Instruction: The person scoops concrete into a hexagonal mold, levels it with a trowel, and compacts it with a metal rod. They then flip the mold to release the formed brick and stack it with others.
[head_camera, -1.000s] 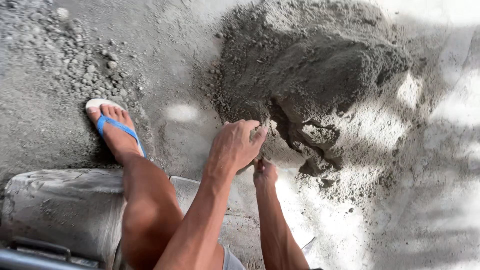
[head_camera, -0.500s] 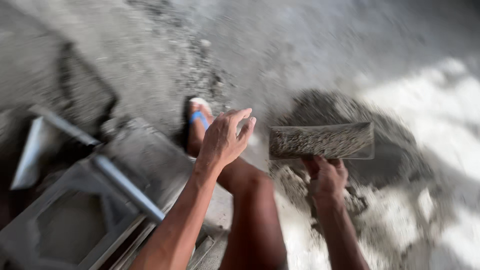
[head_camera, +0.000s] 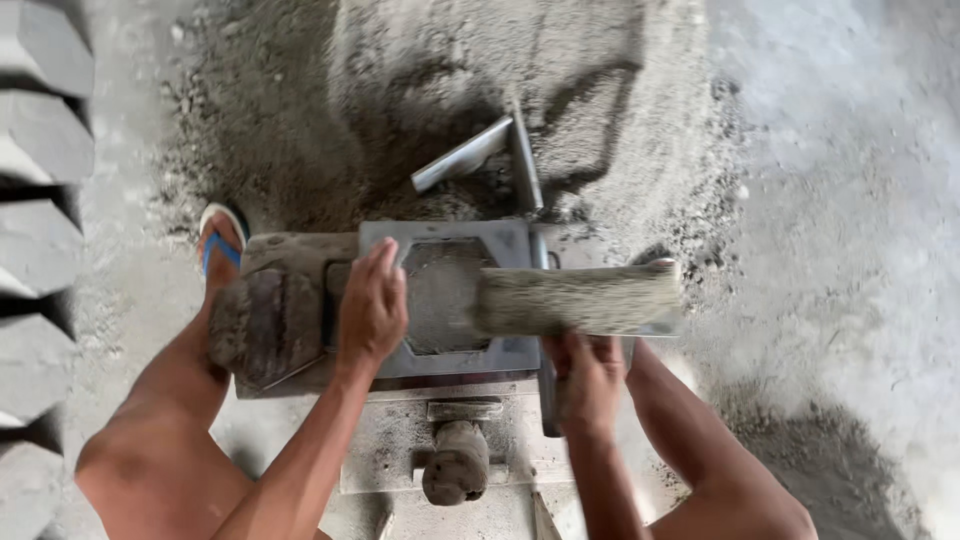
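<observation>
Resting open left hand (head_camera: 372, 308) on grey metal mould (head_camera: 445, 298) at centre frame, right hand (head_camera: 590, 382) gripping mortar-laden trowel (head_camera: 578, 298) centre right

Metal mould (head_camera: 450, 300) on sandy floor (head_camera: 830, 200)

Hands (head_camera: 372, 305) over grey metal mould (head_camera: 445, 300)

Two hands (head_camera: 372, 305), one mould (head_camera: 440, 300), one trowel (head_camera: 580, 298).
</observation>
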